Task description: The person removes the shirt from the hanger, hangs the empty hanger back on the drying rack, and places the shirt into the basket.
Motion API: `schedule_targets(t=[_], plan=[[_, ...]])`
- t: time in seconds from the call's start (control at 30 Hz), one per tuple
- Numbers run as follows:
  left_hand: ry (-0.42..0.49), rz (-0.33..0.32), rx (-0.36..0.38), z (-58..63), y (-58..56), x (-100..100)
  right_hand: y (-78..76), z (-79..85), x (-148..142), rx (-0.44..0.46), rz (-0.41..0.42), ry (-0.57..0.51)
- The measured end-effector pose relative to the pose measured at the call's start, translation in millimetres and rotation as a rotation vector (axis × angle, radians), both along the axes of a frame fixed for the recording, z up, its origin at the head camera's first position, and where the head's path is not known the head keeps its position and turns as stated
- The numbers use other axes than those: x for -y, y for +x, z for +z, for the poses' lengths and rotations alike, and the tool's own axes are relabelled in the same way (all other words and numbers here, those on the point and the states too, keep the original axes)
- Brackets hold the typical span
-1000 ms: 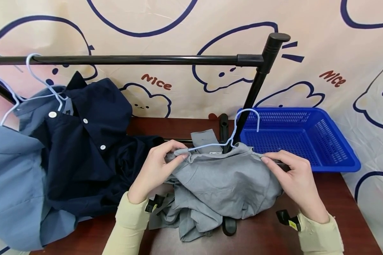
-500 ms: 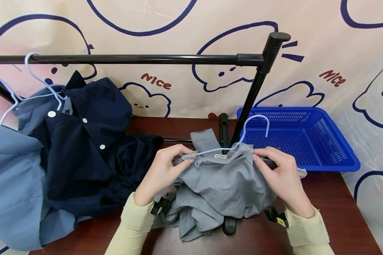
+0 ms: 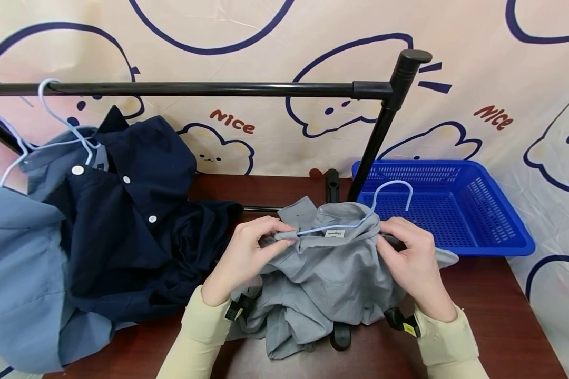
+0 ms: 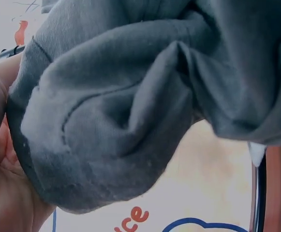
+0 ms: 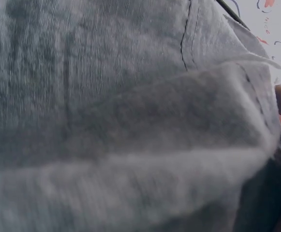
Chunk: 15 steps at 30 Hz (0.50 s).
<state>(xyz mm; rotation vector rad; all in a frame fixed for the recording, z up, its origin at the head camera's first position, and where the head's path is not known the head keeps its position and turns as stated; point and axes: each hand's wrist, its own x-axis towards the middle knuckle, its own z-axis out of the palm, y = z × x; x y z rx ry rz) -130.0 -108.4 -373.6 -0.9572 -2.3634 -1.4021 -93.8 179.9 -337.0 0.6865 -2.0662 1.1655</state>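
Observation:
A grey shirt (image 3: 341,279) is bunched over the table, its neck opening facing up with a white label showing inside. Through that opening runs a light blue hanger (image 3: 329,228), its hook standing free and tilted to the right. My left hand (image 3: 248,252) pinches the collar edge and hanger arm at the left. At the right side of the neck, my right hand (image 3: 412,258) pinches the shirt's edge between thumb and fingers. Grey cloth (image 4: 106,111) fills much of the left wrist view. In the right wrist view the shirt fabric (image 5: 130,106) hides most of the hand.
A black clothes rack (image 3: 218,89) spans the back. A navy shirt (image 3: 123,210) and a light blue garment (image 3: 19,263) hang on its left part. A blue plastic basket (image 3: 486,210) stands at the right on the brown table (image 3: 498,305).
The hanger has slid right and its hook has tipped lower. My right hand has moved left along the shirt toward the neck; my left hand has shifted slightly right. The collar opening is wider.

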Motion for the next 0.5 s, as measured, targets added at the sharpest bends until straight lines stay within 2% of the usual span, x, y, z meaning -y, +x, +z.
schedule_targets(t=[0.07,0.3,0.4,0.5], plan=[[0.009,0.000,-0.005,0.7,-0.9,1.5,-1.0,0.2,-2.3,-0.007,0.000,-0.012],[0.073,0.033,-0.046,34.9,14.3,2.4,-2.4,-2.3,-12.6,-0.001,-0.012,-0.076],[0.096,0.062,-0.051,34.0,13.4,6.4,-2.1,-2.7,-15.6,0.005,-0.033,-0.092],[0.157,0.044,-0.039,33.3,12.5,11.3,-1.2,-2.8,-19.3,0.022,-0.056,-0.107]])
